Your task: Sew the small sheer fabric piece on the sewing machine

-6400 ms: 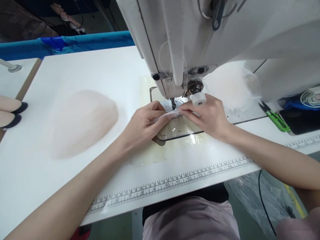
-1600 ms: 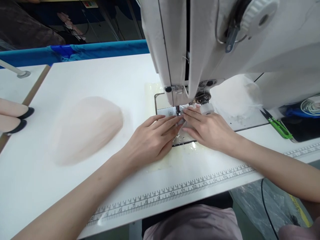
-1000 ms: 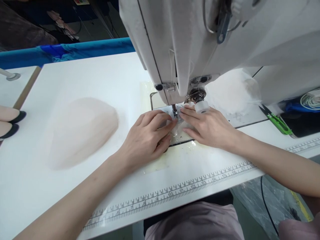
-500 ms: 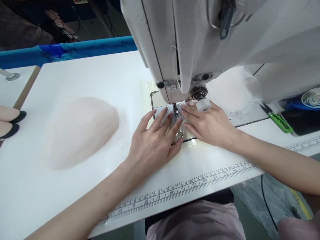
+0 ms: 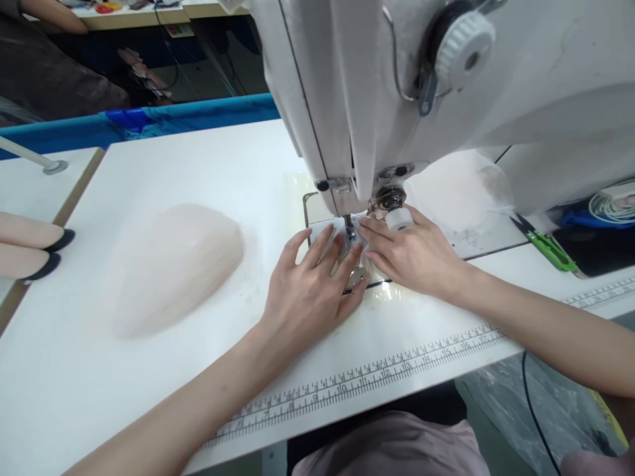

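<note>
My left hand [image 5: 310, 281] lies spread over the needle plate of the sewing machine [image 5: 327, 99], fingertips just left of and in front of the presser foot [image 5: 350, 228]. On the other side, my right hand [image 5: 414, 251] rests with its fingers stretched toward the foot. Between my hands shows a bit of thin, sheer whitish material [image 5: 361, 261], mostly hidden by the fingers. Left of my left hand lies a pale, sheer cup-shaped piece [image 5: 178, 271]. Behind my right hand, a pile of similar pale pieces [image 5: 456, 188] sits under the machine arm.
Green thread snips [image 5: 548, 250] lie at the right beside a dark tray [image 5: 595, 244] with a coiled white cable. A ruler strip [image 5: 342, 390] runs along the table's front edge. Two pale padded strips with black ends [image 5: 34, 244] lie at far left. A person [image 5: 54, 73] sits beyond the blue cloth edge.
The camera view has shifted slightly, bringing more of the background and the machine's white knob into sight. Both hands keep nearly the same place by the presser foot.
</note>
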`<state>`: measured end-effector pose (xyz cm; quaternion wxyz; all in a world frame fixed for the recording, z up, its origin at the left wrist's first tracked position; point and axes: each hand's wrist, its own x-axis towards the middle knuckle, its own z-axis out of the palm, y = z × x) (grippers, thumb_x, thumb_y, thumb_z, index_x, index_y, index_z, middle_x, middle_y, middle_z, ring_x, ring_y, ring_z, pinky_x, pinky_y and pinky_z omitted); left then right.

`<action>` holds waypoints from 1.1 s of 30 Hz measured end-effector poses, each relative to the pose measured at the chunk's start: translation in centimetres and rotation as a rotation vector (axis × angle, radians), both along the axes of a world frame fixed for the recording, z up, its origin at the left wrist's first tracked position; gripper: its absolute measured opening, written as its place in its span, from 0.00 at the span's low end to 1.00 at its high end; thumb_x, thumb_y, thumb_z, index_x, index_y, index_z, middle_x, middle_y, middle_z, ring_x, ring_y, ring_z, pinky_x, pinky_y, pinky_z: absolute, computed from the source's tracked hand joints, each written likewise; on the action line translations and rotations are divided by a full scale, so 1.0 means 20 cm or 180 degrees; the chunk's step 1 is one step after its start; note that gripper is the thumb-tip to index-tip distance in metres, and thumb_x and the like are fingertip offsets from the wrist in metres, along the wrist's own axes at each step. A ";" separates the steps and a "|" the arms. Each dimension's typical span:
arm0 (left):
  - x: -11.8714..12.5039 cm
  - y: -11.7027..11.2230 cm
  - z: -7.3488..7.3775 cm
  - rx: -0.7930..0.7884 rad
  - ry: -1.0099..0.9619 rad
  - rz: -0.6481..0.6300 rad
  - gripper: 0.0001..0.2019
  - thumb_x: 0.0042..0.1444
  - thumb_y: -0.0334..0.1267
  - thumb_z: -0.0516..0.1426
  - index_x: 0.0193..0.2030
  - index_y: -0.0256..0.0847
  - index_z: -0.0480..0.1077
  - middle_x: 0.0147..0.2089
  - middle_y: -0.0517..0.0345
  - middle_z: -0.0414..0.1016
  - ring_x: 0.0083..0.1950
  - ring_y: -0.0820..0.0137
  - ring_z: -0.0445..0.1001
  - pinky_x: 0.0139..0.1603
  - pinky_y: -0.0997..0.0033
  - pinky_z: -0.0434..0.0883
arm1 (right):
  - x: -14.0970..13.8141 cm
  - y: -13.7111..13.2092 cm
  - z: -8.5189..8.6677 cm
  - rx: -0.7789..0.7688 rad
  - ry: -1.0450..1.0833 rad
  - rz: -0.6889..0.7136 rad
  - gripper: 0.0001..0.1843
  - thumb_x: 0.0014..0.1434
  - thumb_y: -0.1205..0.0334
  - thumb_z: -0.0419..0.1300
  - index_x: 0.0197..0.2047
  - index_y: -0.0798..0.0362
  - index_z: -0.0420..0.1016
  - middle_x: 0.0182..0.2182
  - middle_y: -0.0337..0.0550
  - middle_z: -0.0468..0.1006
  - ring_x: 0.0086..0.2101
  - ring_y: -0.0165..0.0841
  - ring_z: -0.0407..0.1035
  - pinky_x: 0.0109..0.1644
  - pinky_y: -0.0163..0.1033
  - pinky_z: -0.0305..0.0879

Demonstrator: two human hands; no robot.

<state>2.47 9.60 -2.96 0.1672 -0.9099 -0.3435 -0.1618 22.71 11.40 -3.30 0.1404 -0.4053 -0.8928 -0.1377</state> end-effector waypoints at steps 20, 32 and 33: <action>-0.03 0.01 -0.03 -0.0120 -0.0472 -0.0063 0.18 0.61 0.36 0.54 0.57 0.32 0.68 0.53 0.44 0.77 0.60 0.55 0.71 0.61 0.47 0.63 | -0.02 -0.05 0.01 0.0285 0.0213 0.0438 0.12 0.64 0.69 0.51 0.42 0.53 0.77 0.40 0.43 0.80 0.42 0.36 0.70 0.47 0.43 0.60; -0.04 -0.01 0.00 0.0047 -0.0315 -0.0078 0.13 0.62 0.36 0.54 0.51 0.37 0.73 0.51 0.50 0.79 0.57 0.58 0.74 0.60 0.48 0.65 | 0.00 -0.04 -0.01 0.0668 0.0119 0.0677 0.15 0.65 0.74 0.51 0.36 0.51 0.77 0.36 0.34 0.82 0.38 0.29 0.72 0.46 0.41 0.62; -0.04 -0.01 -0.01 0.0050 -0.0315 -0.0088 0.13 0.62 0.36 0.54 0.50 0.36 0.73 0.50 0.50 0.79 0.57 0.58 0.74 0.60 0.48 0.65 | 0.00 -0.04 -0.01 0.0689 0.0121 0.0677 0.15 0.65 0.74 0.51 0.36 0.51 0.77 0.36 0.34 0.82 0.38 0.29 0.72 0.46 0.41 0.62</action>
